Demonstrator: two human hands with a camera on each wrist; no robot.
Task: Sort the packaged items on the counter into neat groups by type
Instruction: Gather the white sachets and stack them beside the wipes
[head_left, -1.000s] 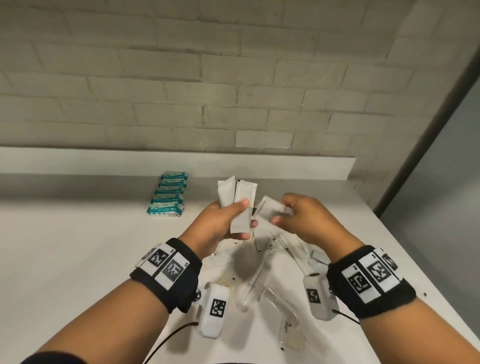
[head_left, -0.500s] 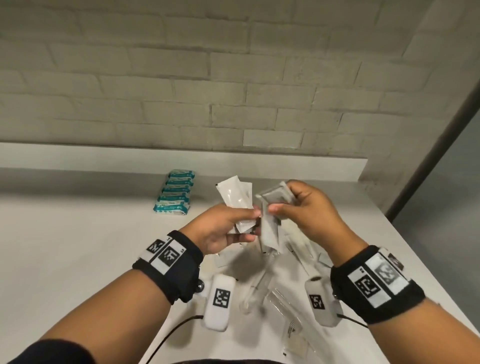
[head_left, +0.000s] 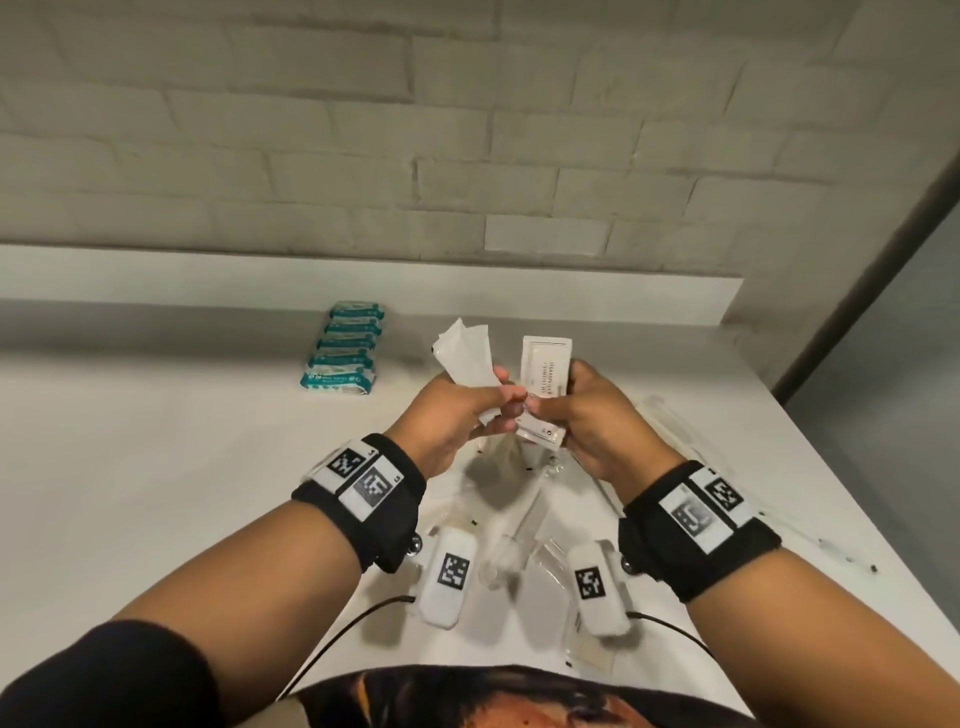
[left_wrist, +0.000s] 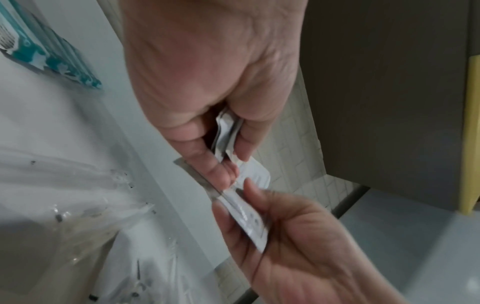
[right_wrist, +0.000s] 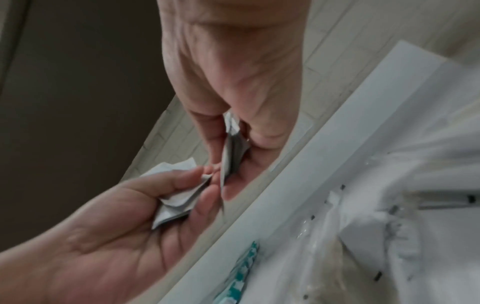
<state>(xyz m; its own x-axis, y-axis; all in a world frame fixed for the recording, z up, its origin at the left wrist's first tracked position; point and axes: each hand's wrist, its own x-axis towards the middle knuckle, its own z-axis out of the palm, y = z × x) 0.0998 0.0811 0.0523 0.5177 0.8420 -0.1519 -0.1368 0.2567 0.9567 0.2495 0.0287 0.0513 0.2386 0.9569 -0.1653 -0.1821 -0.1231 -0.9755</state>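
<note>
Above the white counter (head_left: 156, 467) my left hand (head_left: 498, 402) grips a small fan of white sachets (head_left: 465, 353) that sticks up past its fingers. Right beside it, my right hand (head_left: 550, 402) pinches one more white sachet (head_left: 545, 379), held upright with its printed face towards me. The fingertips of both hands nearly touch. The left wrist view shows the left hand's sachets (left_wrist: 224, 131) folded in its grip and the right hand's sachet (left_wrist: 246, 214) below. In the right wrist view the single sachet (right_wrist: 230, 150) sits between thumb and fingers.
A neat row of teal packets (head_left: 345, 353) lies at the back left by the raised ledge (head_left: 363, 270). Clear plastic wrapped items (head_left: 519, 525) are scattered under and between my wrists, more along the right counter edge (head_left: 691, 441). A brick wall stands behind.
My right hand has lifted its sachet and turned it upright, moving in against the left hand. The left hand has kept its sachets and tilted them slightly left.
</note>
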